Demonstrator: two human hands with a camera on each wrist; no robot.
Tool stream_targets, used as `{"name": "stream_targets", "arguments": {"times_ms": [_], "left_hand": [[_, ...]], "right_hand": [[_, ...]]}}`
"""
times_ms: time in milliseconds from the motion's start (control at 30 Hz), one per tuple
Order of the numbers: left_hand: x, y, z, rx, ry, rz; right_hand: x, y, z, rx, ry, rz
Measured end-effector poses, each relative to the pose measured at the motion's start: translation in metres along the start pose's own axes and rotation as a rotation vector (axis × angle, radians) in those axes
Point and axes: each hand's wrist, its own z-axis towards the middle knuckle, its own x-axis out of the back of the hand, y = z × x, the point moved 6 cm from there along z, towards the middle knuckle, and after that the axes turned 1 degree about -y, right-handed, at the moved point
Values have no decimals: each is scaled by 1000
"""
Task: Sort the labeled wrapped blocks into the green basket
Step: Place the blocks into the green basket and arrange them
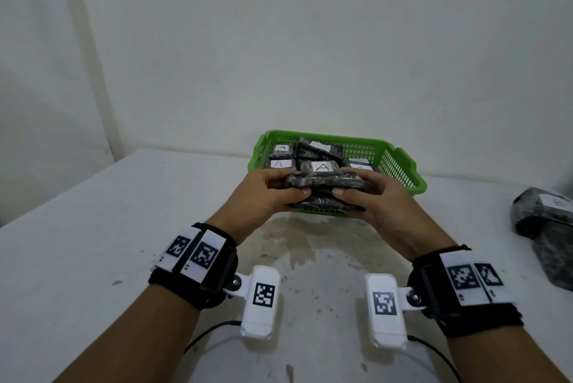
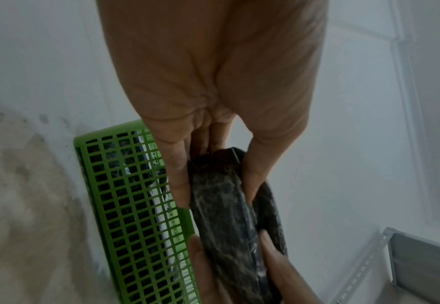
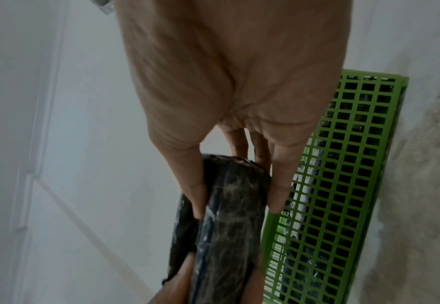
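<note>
Both hands hold two dark plastic-wrapped blocks stacked together, just in front of the near wall of the green basket. My left hand grips their left end and my right hand grips the right end. No label shows on the held pair. In the left wrist view my left hand pinches a block beside the basket wall. The right wrist view shows my right hand clamping the block next to the basket. Several blocks with white "A" labels lie inside the basket.
A pile of more dark wrapped blocks sits at the right edge of the white, stained table. A pale wall rises close behind the basket. A grey metal shelf frame shows in the left wrist view.
</note>
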Motion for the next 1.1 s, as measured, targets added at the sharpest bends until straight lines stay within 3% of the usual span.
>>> {"name": "stream_targets", "arguments": {"times_ms": [67,200,433,533,667,800,967,1100], "left_hand": [[-2,0,0,-7,-26,-5],[5,8,-1,-82,65,95],[5,18,-5,-173,25,141],[3,16,-5,-129,-48,147],[-5,5,-4,22,-119,-84],[-2,4,-2,-21,38,-61],[-2,3,-2,0,26,-59],[6,2,0,-16,118,-31]], "right_hand": [[-4,-4,-3,28,-4,-25],[-4,-5,-1,60,-19,-55],[-10,-1,-5,-103,-116,147],[-7,-2,-3,-79,-77,145],[9,-2,0,-5,60,65],[5,-9,-4,19,28,28],[0,-8,-6,73,74,-51],[-6,-5,-6,4,-4,32]]}}
